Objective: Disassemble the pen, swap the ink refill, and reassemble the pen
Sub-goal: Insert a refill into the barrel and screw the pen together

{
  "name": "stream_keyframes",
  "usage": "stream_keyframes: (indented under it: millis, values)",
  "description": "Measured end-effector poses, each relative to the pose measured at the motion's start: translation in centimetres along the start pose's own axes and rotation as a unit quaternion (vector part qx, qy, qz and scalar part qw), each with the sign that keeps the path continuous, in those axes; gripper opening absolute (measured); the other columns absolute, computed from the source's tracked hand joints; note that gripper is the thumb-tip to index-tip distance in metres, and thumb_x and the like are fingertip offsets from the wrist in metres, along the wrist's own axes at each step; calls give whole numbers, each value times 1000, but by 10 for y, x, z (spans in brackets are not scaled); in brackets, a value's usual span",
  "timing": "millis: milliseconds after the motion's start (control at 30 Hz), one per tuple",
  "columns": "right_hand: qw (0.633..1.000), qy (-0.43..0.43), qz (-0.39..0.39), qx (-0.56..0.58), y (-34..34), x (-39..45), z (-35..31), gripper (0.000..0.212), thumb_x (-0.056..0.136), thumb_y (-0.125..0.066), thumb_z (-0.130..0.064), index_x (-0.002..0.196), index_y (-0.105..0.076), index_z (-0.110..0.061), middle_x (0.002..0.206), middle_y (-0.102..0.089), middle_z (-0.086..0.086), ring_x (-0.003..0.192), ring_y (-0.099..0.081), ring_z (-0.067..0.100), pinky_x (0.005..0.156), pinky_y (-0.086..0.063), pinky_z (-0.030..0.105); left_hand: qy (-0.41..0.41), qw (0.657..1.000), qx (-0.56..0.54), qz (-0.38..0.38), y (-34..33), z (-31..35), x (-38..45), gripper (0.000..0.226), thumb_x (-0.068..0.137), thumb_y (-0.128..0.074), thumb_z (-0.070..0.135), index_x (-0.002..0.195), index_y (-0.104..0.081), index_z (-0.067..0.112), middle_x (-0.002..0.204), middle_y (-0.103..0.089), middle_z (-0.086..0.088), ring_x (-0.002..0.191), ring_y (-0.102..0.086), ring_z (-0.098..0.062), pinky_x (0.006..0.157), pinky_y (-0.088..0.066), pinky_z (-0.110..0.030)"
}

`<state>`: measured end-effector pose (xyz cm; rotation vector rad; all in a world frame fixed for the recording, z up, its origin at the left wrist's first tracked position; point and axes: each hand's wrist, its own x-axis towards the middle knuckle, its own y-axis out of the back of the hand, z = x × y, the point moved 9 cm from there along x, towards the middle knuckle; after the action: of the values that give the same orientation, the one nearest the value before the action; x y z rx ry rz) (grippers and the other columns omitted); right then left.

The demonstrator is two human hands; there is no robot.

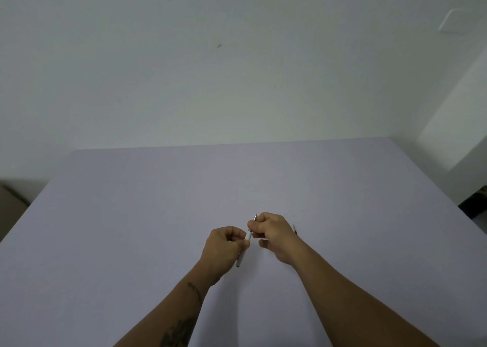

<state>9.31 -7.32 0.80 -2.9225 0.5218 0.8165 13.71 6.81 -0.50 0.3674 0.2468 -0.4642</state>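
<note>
A slim white pen is held above the table, tilted with its tip pointing up and away. My left hand grips the white barrel, whose lower end sticks out below the fist. My right hand pinches the front part near the metal tip. A thin refill lies on the table just right of my right hand, mostly hidden behind it.
The pale lilac table fills the lower half of the view, with a white wall behind. A brown box edge sits at the far left, and dark clutter lies past the table's right edge.
</note>
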Motion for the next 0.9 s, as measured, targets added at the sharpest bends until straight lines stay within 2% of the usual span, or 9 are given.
stream_keyframes:
  millis: [100, 200, 300, 433, 600, 733, 900]
  values:
    - [1000, 2, -2, -11, 0, -1, 0, 22, 88, -70, -14, 69, -60, -15, 82, -67, 5, 76, -58, 19, 64, -47, 31, 2, 1000, 1, -1, 0, 1, 0, 3, 86, -70, 10, 85, -72, 12, 72, -64, -4, 71, -62, -20, 78, -59, -39]
    - [999, -13, -35, 21, -5, -6, 0, 7, 90, -68, -17, 86, -72, -13, 84, -67, 3, 78, -59, 18, 66, -48, 30, 5, 1000, -1, -1, 1, 2, 1, 3, 86, -70, 10, 85, -72, 11, 72, -64, -4, 73, -62, -21, 79, -58, -40]
    - [998, -12, -50, 29, -6, -5, 0, 17, 94, -62, -14, 100, -78, -14, 91, -69, 3, 84, -59, 19, 71, -49, 31, 10, 1000, -3, 3, 4, -1, 1, 3, 86, -70, 9, 85, -72, 10, 71, -64, -4, 72, -62, -21, 77, -58, -38]
    - [1000, 1, -26, -6, -5, -4, -2, 18, 95, -60, -12, 92, -77, -13, 93, -70, 5, 82, -59, 16, 69, -51, 28, 13, 1000, 4, 2, 7, -4, 1, 3, 85, -70, 9, 85, -73, 10, 73, -65, -5, 71, -62, -20, 75, -58, -36]
    - [998, 27, 29, -39, -4, 0, -4, 18, 90, -66, -10, 72, -65, -11, 84, -64, 11, 72, -55, 18, 60, -47, 27, 16, 1000, 16, 8, 8, -5, 0, 10, 85, -70, 11, 79, -73, 18, 74, -67, -3, 72, -63, -19, 71, -58, -33]
    - [997, 29, 34, -60, -4, 0, -4, 12, 90, -66, -13, 78, -67, -10, 85, -66, 10, 72, -55, 16, 59, -48, 26, 18, 999, 26, 10, 10, -4, 0, 10, 85, -70, 12, 79, -73, 18, 74, -67, -3, 71, -62, -20, 69, -58, -33]
    - [1000, 15, 6, -24, -7, -1, 0, 11, 89, -67, -18, 88, -76, -11, 87, -70, 5, 74, -59, 15, 62, -50, 26, 23, 1000, 19, 7, 13, -3, -2, 8, 84, -71, 9, 79, -73, 14, 71, -65, -2, 72, -62, -20, 76, -58, -39]
